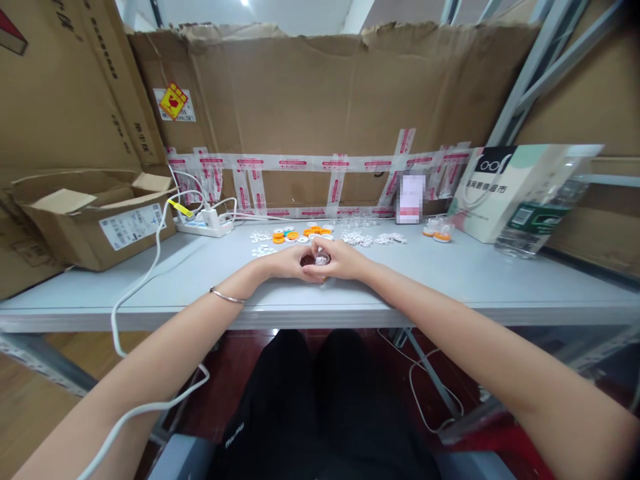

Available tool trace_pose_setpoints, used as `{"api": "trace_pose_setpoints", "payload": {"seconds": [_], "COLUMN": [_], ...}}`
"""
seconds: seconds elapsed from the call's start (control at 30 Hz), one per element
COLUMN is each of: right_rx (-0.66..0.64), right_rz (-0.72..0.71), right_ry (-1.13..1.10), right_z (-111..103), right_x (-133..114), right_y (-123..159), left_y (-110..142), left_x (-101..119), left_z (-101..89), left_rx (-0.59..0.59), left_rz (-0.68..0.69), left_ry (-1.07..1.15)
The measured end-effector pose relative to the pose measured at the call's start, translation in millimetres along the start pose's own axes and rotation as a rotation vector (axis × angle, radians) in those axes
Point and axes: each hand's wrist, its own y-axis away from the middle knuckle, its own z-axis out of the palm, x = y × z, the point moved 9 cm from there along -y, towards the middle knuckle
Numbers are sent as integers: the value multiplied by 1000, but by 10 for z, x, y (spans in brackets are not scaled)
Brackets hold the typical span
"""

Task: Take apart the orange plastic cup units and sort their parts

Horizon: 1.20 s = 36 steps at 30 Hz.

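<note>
My two hands meet above the front part of the table, both closed around a small clear round plastic piece (323, 258) with whitish bits visible inside. My left hand (289, 262) curls against it from the left, with a dark reddish-brown patch between its fingers that I cannot make out. From the right, my right hand (346, 259) grips the same piece, thumb and fingers bent round it. Just beyond my hands lie several orange rings or caps (316, 231), small white parts (357, 239) in piles, and clear plastic pieces (357, 220).
An opened carton (95, 233) and a white power strip (210, 228) with cables stand on the left. On the right are orange-and-clear pieces (438, 231), a paper bag (493, 193) and a plastic bottle (543, 207). A phone (411, 198) leans against the cardboard wall (310, 93).
</note>
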Motion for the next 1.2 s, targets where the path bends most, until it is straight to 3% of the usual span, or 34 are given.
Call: {"api": "trace_pose_setpoints", "payload": {"seconds": [0.13, 0.47, 0.73, 0.87, 1.07, 1.2], "right_rx": [41, -108, -61, -62, -66, -63], "right_rz": [12, -65, 31, -47, 22, -61], "right_ry": [-17, -143, 73, 6, 22, -63], "right_z": [-22, 66, -24, -49, -66, -62], "right_x": [6, -30, -11, -96, -46, -108], "right_y": [2, 32, 22, 30, 28, 34], "left_y": [-3, 16, 9, 14, 10, 14], "left_x": [-38, -134, -116, -133, -161, -117], "left_z": [-1, -34, -22, -20, -30, -18], "left_rx": [-6, -28, -24, -34, -35, -55], "left_rz": [-16, -20, -33, -46, -60, -45], "left_ry": [-11, 21, 41, 91, 80, 48]}}
